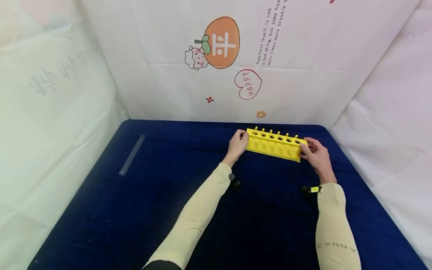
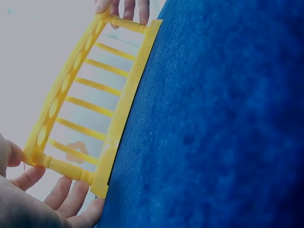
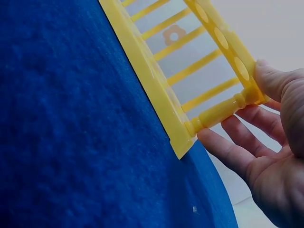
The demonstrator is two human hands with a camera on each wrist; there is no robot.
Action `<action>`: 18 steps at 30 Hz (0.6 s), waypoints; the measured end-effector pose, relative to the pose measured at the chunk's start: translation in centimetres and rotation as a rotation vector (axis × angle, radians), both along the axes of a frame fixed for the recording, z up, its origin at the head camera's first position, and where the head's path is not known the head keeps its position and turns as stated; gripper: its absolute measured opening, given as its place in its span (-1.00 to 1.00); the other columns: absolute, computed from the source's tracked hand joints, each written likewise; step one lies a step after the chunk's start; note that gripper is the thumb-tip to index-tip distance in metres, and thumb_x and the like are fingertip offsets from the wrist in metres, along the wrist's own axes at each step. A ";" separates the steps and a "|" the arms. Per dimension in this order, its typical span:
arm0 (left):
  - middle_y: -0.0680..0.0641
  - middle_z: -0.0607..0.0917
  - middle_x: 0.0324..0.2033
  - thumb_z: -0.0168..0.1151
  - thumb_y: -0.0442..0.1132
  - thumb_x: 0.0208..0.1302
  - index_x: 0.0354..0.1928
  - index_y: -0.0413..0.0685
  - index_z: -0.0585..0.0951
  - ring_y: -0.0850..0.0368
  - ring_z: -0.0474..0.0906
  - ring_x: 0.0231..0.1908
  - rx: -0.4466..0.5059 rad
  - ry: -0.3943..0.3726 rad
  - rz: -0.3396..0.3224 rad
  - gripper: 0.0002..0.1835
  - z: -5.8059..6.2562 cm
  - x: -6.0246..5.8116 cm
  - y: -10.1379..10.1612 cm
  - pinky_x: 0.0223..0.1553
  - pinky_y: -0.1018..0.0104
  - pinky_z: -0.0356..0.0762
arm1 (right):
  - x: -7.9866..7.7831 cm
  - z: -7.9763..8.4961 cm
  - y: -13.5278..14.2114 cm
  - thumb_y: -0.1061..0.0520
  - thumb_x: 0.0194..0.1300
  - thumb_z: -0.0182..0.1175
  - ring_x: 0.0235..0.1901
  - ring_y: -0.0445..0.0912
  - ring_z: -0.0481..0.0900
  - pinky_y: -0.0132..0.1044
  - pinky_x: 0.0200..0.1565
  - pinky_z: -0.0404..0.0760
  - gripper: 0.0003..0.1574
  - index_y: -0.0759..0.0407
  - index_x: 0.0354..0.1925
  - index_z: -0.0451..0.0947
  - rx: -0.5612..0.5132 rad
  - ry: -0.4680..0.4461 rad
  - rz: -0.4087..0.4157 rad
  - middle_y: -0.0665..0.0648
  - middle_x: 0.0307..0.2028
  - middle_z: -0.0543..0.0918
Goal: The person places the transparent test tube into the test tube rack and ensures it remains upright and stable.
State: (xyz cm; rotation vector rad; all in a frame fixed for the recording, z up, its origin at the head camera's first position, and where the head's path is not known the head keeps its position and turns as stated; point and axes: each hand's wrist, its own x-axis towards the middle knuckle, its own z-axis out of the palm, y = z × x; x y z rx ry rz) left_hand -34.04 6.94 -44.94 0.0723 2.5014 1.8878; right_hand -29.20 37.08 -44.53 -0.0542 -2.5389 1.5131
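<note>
Rack of yellow plastic (image 1: 274, 144), six-holed, left grip (image 1: 237, 144) and right grip (image 1: 318, 156) clamped on its ends, clear slender tube (image 1: 132, 155) well apart on blue counter (image 1: 182, 150)

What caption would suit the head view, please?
Left hand and right hand grip a yellow rack by its ends; a clear tube lies on blue cloth.

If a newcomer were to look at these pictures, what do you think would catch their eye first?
Most likely the bright yellow rack with its row of holes, toward the far right of the dark blue tabletop, its ends held by the left grip and right grip. Next might come the orange cartoon fruit on the white backdrop behind. The clear tube lying at the left is easier to miss.
</note>
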 end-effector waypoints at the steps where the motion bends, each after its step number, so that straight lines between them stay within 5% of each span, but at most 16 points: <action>1: 0.06 0.60 -0.23 -0.13 0.13 0.52 0.09 0.23 0.48 0.14 0.50 -0.40 -0.001 -0.003 0.001 -0.68 0.0 0.0 0.0 -0.46 0.27 0.44 | 0.0 0.0 -0.1 -0.18 0.41 0.10 -0.04 -0.11 0.57 -0.39 -0.17 0.69 -0.16 0.19 0.46 0.17 0.003 0.000 -0.001 -0.09 -0.06 0.47; 18: 0.07 0.63 -0.19 -0.12 0.15 0.51 0.10 0.25 0.50 0.17 0.56 -0.33 -0.018 0.022 -0.009 -0.66 -0.4 0.3 -1.9 -0.41 0.27 0.50 | -0.3 -0.1 -1.7 -0.25 0.41 0.04 0.11 0.15 0.52 -0.25 -0.10 0.70 -0.15 0.15 0.47 0.16 0.060 -0.011 -0.011 0.27 0.16 0.45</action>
